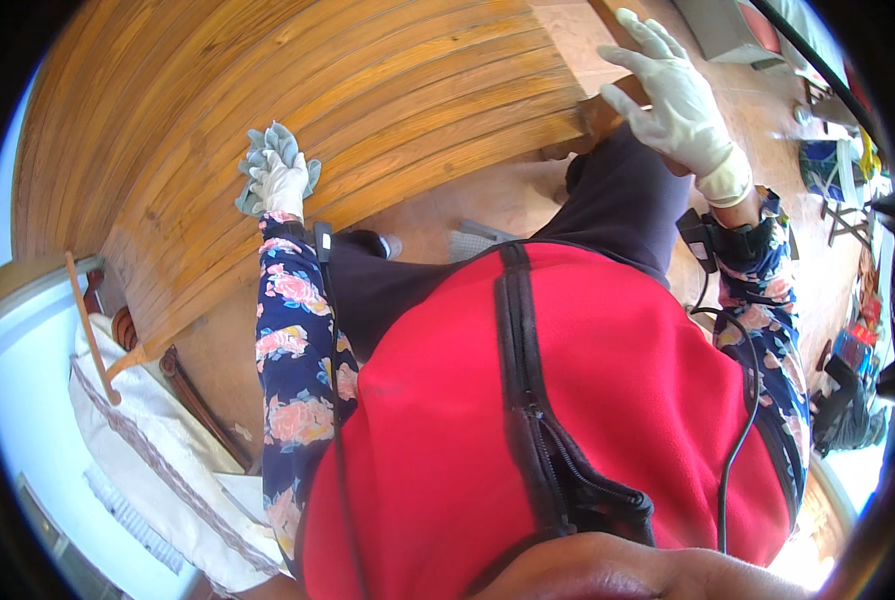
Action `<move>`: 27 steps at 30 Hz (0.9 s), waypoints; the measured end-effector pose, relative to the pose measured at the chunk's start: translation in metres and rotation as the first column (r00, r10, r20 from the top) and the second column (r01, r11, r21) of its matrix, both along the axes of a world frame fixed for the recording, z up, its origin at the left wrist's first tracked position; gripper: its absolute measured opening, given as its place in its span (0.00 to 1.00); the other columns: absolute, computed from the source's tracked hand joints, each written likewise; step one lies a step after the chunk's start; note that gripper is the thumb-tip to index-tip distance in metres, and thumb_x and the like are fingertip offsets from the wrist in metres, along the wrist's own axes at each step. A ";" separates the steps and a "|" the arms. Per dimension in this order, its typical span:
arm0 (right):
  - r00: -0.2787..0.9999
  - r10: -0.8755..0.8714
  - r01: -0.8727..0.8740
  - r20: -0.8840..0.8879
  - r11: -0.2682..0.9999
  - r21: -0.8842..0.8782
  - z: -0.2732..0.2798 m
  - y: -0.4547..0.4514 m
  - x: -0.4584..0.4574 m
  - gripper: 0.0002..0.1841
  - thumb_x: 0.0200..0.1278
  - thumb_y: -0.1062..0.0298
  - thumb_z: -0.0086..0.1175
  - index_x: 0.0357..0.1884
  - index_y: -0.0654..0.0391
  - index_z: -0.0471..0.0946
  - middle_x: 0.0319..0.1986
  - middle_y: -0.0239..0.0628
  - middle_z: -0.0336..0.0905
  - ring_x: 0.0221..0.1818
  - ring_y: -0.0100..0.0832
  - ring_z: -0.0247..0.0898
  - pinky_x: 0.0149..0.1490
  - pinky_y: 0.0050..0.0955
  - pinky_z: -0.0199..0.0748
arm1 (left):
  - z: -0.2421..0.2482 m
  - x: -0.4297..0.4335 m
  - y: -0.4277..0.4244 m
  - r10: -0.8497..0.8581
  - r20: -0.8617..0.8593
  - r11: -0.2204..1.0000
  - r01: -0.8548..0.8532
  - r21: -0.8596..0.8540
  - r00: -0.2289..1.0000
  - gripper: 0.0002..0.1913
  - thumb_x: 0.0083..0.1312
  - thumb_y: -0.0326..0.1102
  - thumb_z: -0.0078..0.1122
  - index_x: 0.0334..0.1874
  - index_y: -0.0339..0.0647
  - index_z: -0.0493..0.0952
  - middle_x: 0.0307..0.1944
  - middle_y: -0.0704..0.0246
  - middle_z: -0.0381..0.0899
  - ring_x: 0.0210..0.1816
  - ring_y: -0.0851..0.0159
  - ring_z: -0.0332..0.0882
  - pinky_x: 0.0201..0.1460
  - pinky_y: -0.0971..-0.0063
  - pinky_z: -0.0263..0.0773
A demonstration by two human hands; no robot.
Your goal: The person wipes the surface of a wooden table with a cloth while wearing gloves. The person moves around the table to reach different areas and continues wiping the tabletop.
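Observation:
My left hand (282, 184), in a white glove, grips a crumpled grey-green cloth (271, 146) and presses it against the slatted wooden surface (342, 82) of a large piece of furniture. My right hand (676, 116), gloved too, is raised at the upper right with its fingers spread and nothing in it. It is over my dark-trousered leg (620, 202), beyond the right end of the slatted wood. Both wrists carry black straps with small devices and cables.
A white fabric cover (140, 420) and a wooden stick (91, 330) are at the lower left. A grey perforated stool or mat (481, 240) shows on the tiled floor between my legs. A folding stand (845, 221), bags and other items line the far right.

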State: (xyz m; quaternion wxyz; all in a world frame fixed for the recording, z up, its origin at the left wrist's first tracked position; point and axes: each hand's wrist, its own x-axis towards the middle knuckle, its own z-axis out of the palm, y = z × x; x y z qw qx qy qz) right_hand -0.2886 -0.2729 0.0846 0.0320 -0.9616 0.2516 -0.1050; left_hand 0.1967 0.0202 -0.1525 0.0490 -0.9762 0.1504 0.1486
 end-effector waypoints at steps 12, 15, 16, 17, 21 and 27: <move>0.990 0.014 -0.021 0.139 0.999 0.049 0.011 0.007 0.005 0.23 0.60 0.59 0.64 0.56 0.59 0.82 0.66 0.66 0.70 0.67 0.65 0.66 0.73 0.51 0.66 | 0.010 -0.162 -0.181 -0.568 -0.002 0.811 0.559 -0.171 0.823 0.46 0.69 0.71 0.51 0.85 0.62 0.51 0.86 0.50 0.39 0.83 0.35 0.39 0.79 0.31 0.39; 0.983 0.060 -0.068 0.176 0.997 0.038 0.010 0.005 0.004 0.21 0.59 0.64 0.62 0.55 0.59 0.82 0.64 0.68 0.72 0.64 0.66 0.69 0.73 0.51 0.66 | 0.004 -0.196 -0.217 -0.683 0.004 0.716 0.670 -0.198 0.731 0.44 0.69 0.69 0.51 0.85 0.62 0.52 0.86 0.50 0.38 0.84 0.37 0.38 0.80 0.34 0.37; 0.980 0.070 -0.078 0.184 0.996 0.036 0.010 0.004 0.004 0.20 0.59 0.66 0.60 0.55 0.59 0.82 0.63 0.68 0.72 0.64 0.66 0.70 0.73 0.51 0.66 | 0.004 -0.206 -0.227 -0.719 0.040 0.671 0.708 -0.219 0.694 0.44 0.70 0.68 0.51 0.85 0.63 0.52 0.86 0.50 0.38 0.84 0.37 0.37 0.80 0.34 0.37; 0.978 0.079 -0.088 0.195 0.996 0.035 0.009 0.003 0.002 0.20 0.59 0.67 0.59 0.54 0.59 0.82 0.62 0.69 0.72 0.63 0.66 0.70 0.73 0.51 0.66 | 0.004 -0.217 -0.240 -0.750 0.058 0.632 0.739 -0.231 0.659 0.42 0.70 0.66 0.52 0.84 0.63 0.54 0.86 0.52 0.40 0.83 0.38 0.39 0.80 0.32 0.36; 0.959 0.102 -0.113 0.263 0.993 0.026 0.002 0.001 0.004 0.18 0.60 0.69 0.58 0.53 0.60 0.82 0.60 0.69 0.74 0.61 0.64 0.72 0.73 0.52 0.65 | 0.040 -0.244 -0.273 -0.905 0.090 0.402 0.905 -0.139 0.415 0.45 0.69 0.61 0.56 0.85 0.58 0.50 0.87 0.55 0.37 0.84 0.37 0.38 0.77 0.26 0.37; 0.951 0.089 -0.105 0.296 0.994 0.038 0.000 0.001 0.004 0.18 0.61 0.70 0.57 0.54 0.60 0.82 0.58 0.69 0.76 0.61 0.64 0.72 0.74 0.52 0.64 | 0.071 -0.279 -0.289 -0.981 -0.025 0.192 0.977 -0.089 0.190 0.50 0.69 0.59 0.60 0.86 0.53 0.44 0.87 0.57 0.31 0.86 0.40 0.25 0.75 0.21 0.21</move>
